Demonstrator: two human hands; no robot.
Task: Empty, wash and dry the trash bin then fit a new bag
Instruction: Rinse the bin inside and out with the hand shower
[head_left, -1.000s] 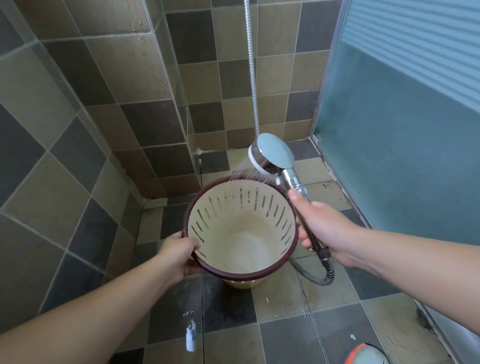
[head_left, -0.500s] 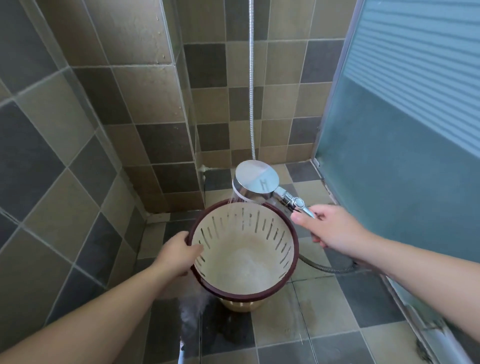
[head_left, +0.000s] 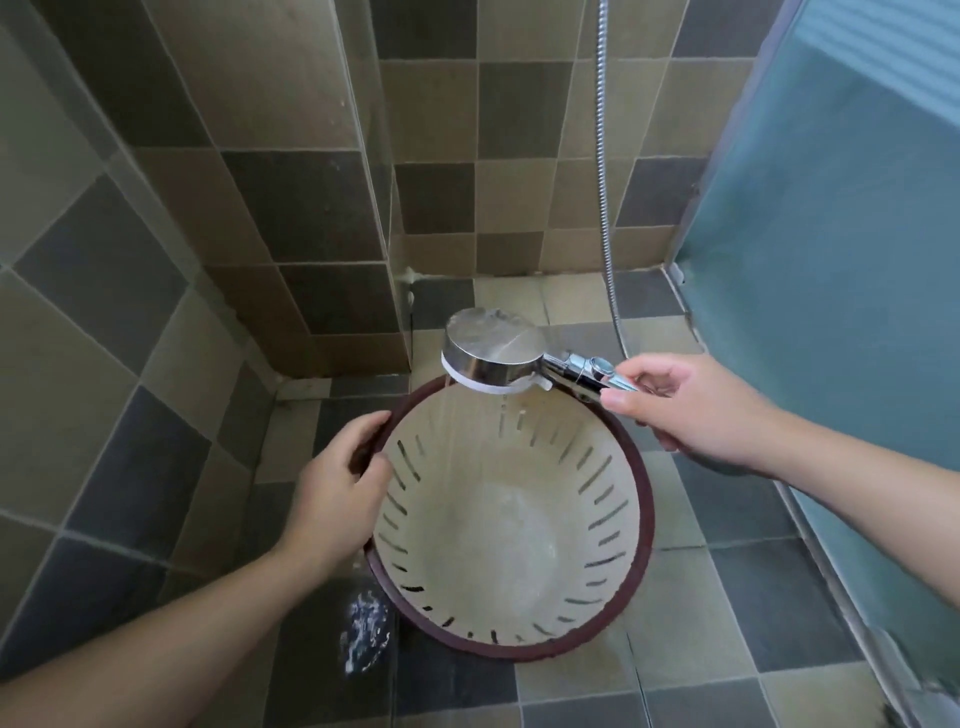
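The left hand (head_left: 337, 493) grips the bin (head_left: 514, 525) by its dark rim; the right hand (head_left: 691, 410) clasps the shower head (head_left: 493, 353) above the far rim, tiled walls (head_left: 291, 208) near.

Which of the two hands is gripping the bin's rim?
The left hand, its grip closed over the dark red rim of the cream slotted plastic bin; the right hand holds the chrome shower head's handle instead.

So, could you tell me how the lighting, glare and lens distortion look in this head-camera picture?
Head view: soft, even light with faint shadows; bright reflections on the chrome shower head; wide-angle bending of tile lines near the edges; the trash bin is sharp, while the splash by the left hand is smeared.
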